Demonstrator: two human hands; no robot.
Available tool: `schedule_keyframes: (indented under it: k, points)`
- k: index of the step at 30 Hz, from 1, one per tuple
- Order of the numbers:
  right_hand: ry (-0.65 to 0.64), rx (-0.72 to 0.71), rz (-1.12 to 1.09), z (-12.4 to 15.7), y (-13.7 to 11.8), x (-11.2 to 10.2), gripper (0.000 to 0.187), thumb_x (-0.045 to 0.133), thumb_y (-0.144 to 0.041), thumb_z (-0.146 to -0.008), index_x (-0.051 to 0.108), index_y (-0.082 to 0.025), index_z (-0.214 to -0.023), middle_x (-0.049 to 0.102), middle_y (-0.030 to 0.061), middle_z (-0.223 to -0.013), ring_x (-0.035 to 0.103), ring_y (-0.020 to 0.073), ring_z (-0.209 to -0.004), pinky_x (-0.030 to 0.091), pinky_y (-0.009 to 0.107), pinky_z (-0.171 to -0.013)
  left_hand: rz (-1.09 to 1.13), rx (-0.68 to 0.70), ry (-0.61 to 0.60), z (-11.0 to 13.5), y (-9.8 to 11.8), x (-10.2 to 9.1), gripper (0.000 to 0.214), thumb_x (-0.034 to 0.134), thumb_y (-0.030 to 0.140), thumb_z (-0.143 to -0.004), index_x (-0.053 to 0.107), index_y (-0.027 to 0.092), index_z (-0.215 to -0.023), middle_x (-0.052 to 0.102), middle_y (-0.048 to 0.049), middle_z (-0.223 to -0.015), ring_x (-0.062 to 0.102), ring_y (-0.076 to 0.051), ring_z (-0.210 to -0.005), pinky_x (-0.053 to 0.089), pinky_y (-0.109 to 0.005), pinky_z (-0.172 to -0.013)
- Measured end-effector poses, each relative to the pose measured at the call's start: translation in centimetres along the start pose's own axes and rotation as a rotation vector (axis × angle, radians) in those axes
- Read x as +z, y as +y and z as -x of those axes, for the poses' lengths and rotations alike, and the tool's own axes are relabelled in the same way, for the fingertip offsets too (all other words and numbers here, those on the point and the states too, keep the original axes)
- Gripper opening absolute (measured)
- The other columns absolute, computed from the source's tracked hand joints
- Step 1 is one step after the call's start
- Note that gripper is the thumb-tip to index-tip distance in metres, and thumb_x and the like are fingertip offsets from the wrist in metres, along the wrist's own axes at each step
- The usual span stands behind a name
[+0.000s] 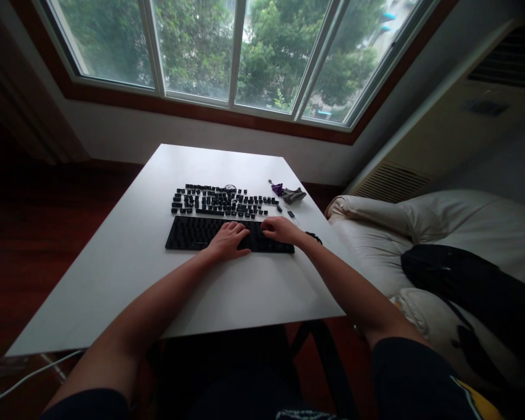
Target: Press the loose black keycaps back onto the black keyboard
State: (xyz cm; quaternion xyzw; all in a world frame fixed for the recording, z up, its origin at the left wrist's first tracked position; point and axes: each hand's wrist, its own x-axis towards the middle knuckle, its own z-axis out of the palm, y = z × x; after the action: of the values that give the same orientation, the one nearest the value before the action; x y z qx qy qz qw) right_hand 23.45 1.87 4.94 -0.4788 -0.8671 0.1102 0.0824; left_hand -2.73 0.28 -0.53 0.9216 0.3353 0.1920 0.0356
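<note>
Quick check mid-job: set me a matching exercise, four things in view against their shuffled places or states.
1. keyboard
2. loose keycaps
3. right hand
4. black bag

A. fingers curled, at the right part of a black board
B. lying on the pale sofa
C. partly covered by the left hand
D. spread on the white table, window side

Pairs: 1-C, 2-D, 3-A, 4-B

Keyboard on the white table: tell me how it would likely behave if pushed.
The black keyboard, long and straight-edged, would probably move as one stiff piece. Lying flat and low, it seems unlikely to tip. On the smooth-looking white table, it might slide.
</note>
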Motion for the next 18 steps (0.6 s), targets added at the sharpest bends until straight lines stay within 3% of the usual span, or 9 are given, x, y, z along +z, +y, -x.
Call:
schedule_keyframes:
  k: [6,18]
  points:
    - [-0.089,-0.093,-0.048,2.7,-1.0,0.2,0.013,0.067,-0.024,-0.083,0.074,-0.019,-0.093,0.068,0.0046,-0.095,0.059,0.0169,-0.081,0.041,0.026,-0.071,0.007,0.002,-0.004,0.0,0.2,-0.1,0.059,0.067,0.056,-0.085,0.059,0.023,-0.132,0.058,-0.0112,-0.130,0.048,-0.032,-0.124,0.035,-0.048,-0.109]
    - [-0.094,-0.070,0.053,3.3,-2.2,0.1,0.013,0.066,-0.023,-0.084,0.073,-0.020,-0.095,0.068,0.0046,-0.099,0.060,0.0168,-0.079,0.038,0.026,-0.069,0.006,-0.019,-0.021,-0.1,0.5,-0.2,0.059,0.068,0.055,-0.085,0.058,0.024,-0.133,0.057,-0.0117,-0.132,0.046,-0.032,-0.126,0.034,-0.048,-0.111]
